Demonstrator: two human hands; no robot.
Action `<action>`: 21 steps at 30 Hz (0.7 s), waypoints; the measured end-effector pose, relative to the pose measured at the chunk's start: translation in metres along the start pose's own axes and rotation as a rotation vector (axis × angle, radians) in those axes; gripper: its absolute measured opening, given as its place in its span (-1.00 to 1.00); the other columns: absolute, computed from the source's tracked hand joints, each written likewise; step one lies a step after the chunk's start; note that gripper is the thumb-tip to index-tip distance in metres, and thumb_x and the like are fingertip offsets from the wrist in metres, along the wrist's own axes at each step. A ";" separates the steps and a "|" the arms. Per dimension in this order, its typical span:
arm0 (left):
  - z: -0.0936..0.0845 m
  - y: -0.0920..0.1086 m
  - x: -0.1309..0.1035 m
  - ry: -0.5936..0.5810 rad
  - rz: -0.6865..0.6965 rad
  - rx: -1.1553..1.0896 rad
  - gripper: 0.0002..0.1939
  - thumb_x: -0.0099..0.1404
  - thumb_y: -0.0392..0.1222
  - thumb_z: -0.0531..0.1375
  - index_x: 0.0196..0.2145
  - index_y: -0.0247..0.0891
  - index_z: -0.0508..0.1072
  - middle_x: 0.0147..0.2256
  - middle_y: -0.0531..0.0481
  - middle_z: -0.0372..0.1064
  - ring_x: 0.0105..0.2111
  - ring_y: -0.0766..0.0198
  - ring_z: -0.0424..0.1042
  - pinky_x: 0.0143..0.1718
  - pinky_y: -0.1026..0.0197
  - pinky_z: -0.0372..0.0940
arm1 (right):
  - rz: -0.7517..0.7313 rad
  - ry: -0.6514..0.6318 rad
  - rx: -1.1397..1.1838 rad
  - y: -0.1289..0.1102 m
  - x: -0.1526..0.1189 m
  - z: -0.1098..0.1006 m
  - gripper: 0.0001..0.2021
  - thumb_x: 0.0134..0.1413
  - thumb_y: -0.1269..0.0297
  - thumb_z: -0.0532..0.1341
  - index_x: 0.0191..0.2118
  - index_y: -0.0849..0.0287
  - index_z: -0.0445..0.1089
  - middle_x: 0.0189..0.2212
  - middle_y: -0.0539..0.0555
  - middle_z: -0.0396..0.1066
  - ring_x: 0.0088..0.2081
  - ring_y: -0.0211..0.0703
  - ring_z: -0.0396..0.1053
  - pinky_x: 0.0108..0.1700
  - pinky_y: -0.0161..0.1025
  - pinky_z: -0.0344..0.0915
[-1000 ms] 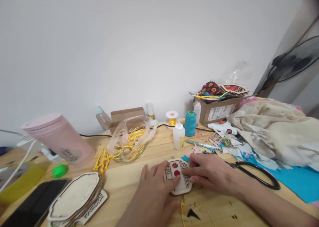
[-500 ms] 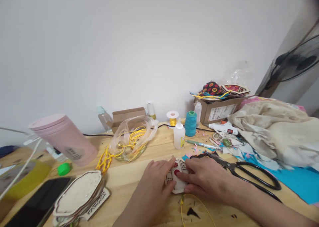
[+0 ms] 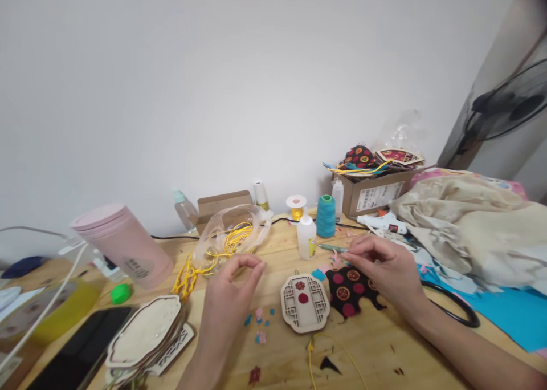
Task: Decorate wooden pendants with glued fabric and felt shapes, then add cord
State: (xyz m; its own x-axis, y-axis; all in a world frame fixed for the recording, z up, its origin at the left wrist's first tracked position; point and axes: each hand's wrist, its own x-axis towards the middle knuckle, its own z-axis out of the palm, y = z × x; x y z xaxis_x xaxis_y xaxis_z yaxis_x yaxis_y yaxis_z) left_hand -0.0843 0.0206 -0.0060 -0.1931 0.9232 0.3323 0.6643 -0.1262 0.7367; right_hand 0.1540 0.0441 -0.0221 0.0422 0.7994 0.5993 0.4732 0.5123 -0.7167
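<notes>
A scalloped wooden ornament (image 3: 305, 316) with lattice cutouts, a red dot and a small red flower piece lies flat on the table between my hands. To its left, my left hand (image 3: 231, 296) is raised, thumb and index finger pinched; anything between them is too small to see. My right hand (image 3: 387, 270) is also pinched, above a dark patterned fabric scrap (image 3: 352, 290). Its fingertips are by the green pen (image 3: 331, 247), whose far part is hidden; I cannot tell whether they touch it. A yellow cord (image 3: 337, 341) lies below the ornament.
A glue bottle (image 3: 306, 239) and teal thread cone (image 3: 326, 218) stand behind. Scissors (image 3: 455, 304) are partly hidden by my right arm. Stacked wooden plates (image 3: 143, 333), a phone (image 3: 79, 350) and a pink tumbler (image 3: 128, 247) are left. A filled cardboard box (image 3: 378, 199) stands back right.
Both hands have let go of the ornament and moved apart, the left to the left, the right up and rightward. The ornament, fabric scrap and small colored bits are now uncovered.
</notes>
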 end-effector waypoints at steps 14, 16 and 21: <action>-0.049 0.001 -0.041 -0.474 -0.042 0.139 -0.81 0.07 -0.16 0.10 -0.57 -0.25 0.45 -0.52 0.08 0.36 -0.51 0.32 0.28 -0.49 0.34 0.11 | 0.043 -0.213 -0.005 0.001 -0.006 -0.001 -0.54 0.08 0.07 -0.13 -0.77 0.10 -0.19 -0.82 -0.11 -0.18 -0.75 -0.36 -0.16 -0.70 -0.31 -0.15; -0.051 -0.004 -0.059 -0.554 -0.043 0.157 -0.85 0.05 -0.19 0.10 -0.54 -0.24 0.46 -0.48 0.06 0.37 -0.48 0.31 0.29 -0.45 0.33 0.13 | 0.012 -0.230 -0.012 -0.001 -0.007 0.001 -0.55 0.07 0.09 -0.12 -0.75 0.11 -0.21 -0.80 -0.11 -0.18 -0.74 -0.36 -0.16 -0.69 -0.32 -0.16; -0.044 -0.014 -0.071 -0.592 -0.069 0.195 -0.88 0.03 -0.26 0.09 -0.51 -0.26 0.44 -0.44 0.04 0.35 -0.46 0.31 0.28 -0.43 0.32 0.12 | -0.038 -0.269 -0.021 -0.003 -0.011 0.005 -0.58 0.08 0.13 -0.10 -0.70 0.13 -0.23 -0.75 -0.11 -0.22 -0.70 -0.36 -0.19 -0.65 -0.32 -0.18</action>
State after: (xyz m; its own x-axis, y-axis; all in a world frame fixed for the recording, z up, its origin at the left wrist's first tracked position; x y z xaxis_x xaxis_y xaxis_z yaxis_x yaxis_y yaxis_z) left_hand -0.1117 -0.0589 -0.0134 0.1556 0.9784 -0.1363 0.7949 -0.0421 0.6053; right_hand 0.1479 0.0352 -0.0282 -0.2098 0.8356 0.5078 0.4882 0.5395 -0.6860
